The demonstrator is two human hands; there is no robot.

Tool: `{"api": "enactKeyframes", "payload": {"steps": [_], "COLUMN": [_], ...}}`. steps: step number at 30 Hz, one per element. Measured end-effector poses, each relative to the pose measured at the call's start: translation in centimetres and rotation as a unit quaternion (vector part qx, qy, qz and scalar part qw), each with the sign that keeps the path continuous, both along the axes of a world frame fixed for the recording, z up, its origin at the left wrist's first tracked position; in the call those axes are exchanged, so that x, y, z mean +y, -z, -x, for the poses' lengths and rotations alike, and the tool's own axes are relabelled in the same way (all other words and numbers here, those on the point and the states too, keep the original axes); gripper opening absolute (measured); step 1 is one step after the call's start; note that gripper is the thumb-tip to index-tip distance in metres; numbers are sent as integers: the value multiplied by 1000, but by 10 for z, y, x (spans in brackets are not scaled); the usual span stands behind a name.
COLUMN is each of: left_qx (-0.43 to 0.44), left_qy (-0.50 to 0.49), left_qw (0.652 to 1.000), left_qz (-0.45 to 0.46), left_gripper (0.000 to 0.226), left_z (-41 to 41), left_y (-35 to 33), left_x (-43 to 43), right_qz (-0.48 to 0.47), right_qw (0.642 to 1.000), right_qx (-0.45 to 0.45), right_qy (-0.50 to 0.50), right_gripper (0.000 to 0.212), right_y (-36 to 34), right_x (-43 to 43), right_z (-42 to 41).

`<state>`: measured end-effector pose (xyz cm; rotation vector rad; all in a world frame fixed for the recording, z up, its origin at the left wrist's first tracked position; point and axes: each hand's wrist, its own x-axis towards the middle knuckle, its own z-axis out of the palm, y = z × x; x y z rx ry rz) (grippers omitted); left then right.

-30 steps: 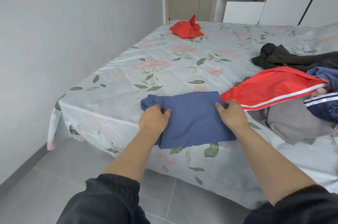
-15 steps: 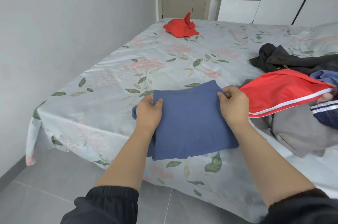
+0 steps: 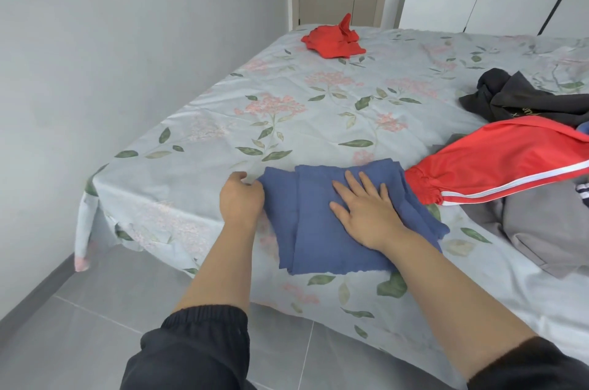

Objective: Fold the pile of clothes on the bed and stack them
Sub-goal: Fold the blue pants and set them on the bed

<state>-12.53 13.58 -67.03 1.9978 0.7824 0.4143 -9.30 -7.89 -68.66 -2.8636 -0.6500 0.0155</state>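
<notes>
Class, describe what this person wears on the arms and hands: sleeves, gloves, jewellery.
The left sleeve and right sleeve are black and end in gathered elastic cuffs, leaving the forearms bare. The left hand and right hand are bare: no gloves, rings or watch show.

The folded garment (image 3: 318,230) was slate blue. The bedsheet (image 3: 318,109) was pale grey-blue, printed with pink flower clusters and green leaves. The track garment (image 3: 494,163) was red with white stripes, the crumpled garment (image 3: 331,42) plain red, and the sleeves (image 3: 197,351) black.

Black sleeves (image 3: 204,338) with elastic cuffs, pushed up both forearms.
</notes>
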Motion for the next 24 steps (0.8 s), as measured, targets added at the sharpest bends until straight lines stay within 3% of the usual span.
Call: {"api": "enactKeyframes", "payload": {"steps": [4,8,11,13,16,17,21,22,24], "left_qx": [24,15,-1,5,-4,-28,-150,-134,-18], "left_qy": [21,73,41,15,15,23,183,241,348], "left_qw": [999,997,999,1000,996,990,942,930,886], "left_qz": [30,19,17,10,-87,-139,-236,-245,-306], "left_gripper": [39,24,42,40,9,20,32,34,41], "left_z": [-5,-11,-14,-12,-10,-9,-5,-4,0], "left_y": [0,-1,-2,-3,-8,-11,-23,-20,-6], "left_x": [6,-2,3,10,2,-7,-50,-58,-69], "right_qz": [23,22,8,-11,-25,-31,-101,-104,-67], "right_qw": [1000,1000,1000,1000,999,999,995,995,997], "right_qx": [4,-3,1,-2,-3,1,4,-2,-9], "right_qy": [11,15,18,25,31,29,16,5,-25], "right_gripper": [58,59,58,58,59,59,54,52,51], "right_y": [13,15,15,14,14,13,6,4,2], "right_x": [-2,-2,-4,-5,-5,-5,-11,-14,-22], "right_z": [-3,-3,-3,-3,-2,-2,-7,-9,-12]}}
